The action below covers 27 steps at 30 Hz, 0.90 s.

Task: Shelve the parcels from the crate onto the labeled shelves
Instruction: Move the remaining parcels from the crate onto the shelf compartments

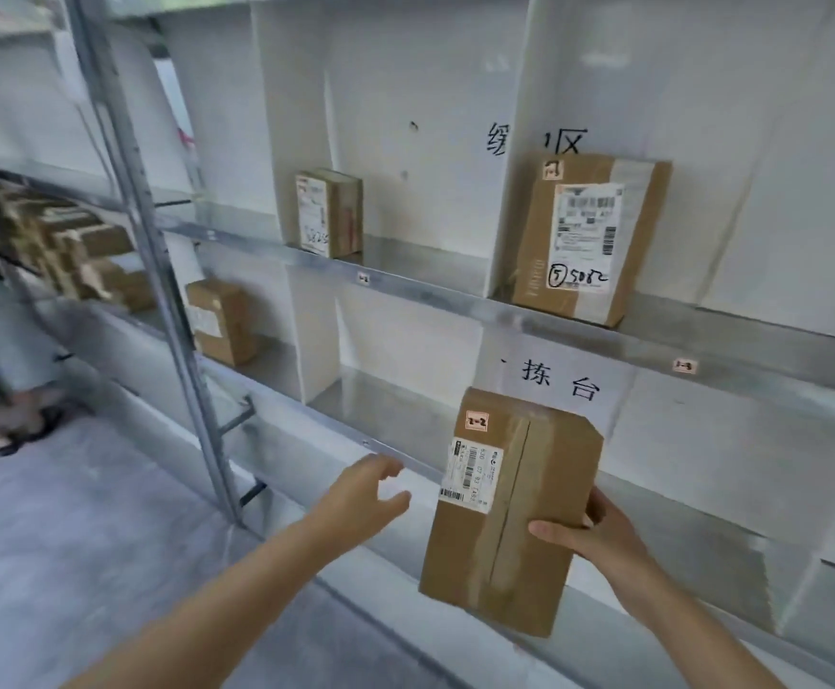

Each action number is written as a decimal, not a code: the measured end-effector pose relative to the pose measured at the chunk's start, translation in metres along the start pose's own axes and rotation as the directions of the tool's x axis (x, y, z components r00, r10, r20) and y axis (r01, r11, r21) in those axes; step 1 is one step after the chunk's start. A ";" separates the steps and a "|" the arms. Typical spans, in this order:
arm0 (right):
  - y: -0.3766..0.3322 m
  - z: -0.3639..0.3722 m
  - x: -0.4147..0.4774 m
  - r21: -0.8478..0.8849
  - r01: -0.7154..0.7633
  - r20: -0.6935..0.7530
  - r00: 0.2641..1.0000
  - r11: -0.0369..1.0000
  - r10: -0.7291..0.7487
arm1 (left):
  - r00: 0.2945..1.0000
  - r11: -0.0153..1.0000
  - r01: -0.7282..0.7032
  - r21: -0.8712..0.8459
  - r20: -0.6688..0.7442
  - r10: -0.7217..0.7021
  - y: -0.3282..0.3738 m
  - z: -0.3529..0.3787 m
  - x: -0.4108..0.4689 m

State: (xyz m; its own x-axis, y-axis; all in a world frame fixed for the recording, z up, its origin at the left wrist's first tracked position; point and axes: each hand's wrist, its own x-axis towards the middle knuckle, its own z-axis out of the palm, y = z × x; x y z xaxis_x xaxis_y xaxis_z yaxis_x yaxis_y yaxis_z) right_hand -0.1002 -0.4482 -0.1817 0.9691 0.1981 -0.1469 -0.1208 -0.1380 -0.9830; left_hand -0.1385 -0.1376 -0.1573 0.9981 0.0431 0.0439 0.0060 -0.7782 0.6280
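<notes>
My right hand point(592, 532) grips the right side of a brown cardboard parcel point(507, 509), held upright in front of the lower shelf. The parcel carries a white shipping label and a small orange tag marked 2-2. My left hand point(365, 494) hovers just left of the parcel, fingers apart, holding nothing. The upper shelf point(430, 285) bears small orange tags on its front edge. A large parcel point(589, 236) marked 5082 stands on that shelf at the right, and a smaller parcel point(328, 213) stands further left. No crate is in view.
White dividers point(313, 335) split the shelves into bays. Another parcel point(219, 320) sits on the lower shelf at left. A metal upright point(166, 271) stands left of the bays. Beyond it, a rack holds several parcels point(67, 251), and a person's sandalled feet point(17, 430) rest on the grey floor.
</notes>
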 end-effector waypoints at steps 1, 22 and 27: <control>-0.003 0.012 0.014 0.015 0.011 0.026 1.000 1.000 -0.011 | 1.000 1.000 0.020 0.020 -0.013 -0.020 -0.006 -0.008 0.005; -0.023 0.188 0.225 0.025 -0.063 0.050 0.997 0.998 0.061 | 0.993 0.997 0.076 0.019 -0.093 -0.073 -0.158 -0.086 0.144; -0.030 0.228 0.262 0.048 -0.074 -0.098 0.992 0.996 0.079 | 0.995 0.996 -0.075 0.056 -0.061 0.078 -0.213 -0.107 0.192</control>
State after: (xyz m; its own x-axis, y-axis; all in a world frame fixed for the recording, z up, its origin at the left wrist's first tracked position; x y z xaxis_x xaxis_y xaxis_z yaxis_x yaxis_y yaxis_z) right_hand 0.1084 -0.1711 -0.2160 0.9730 0.0906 -0.2122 -0.2025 -0.1051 -0.9736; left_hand 0.0450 0.1032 -0.1994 0.9899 0.0201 0.1405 -0.0655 -0.8132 0.5783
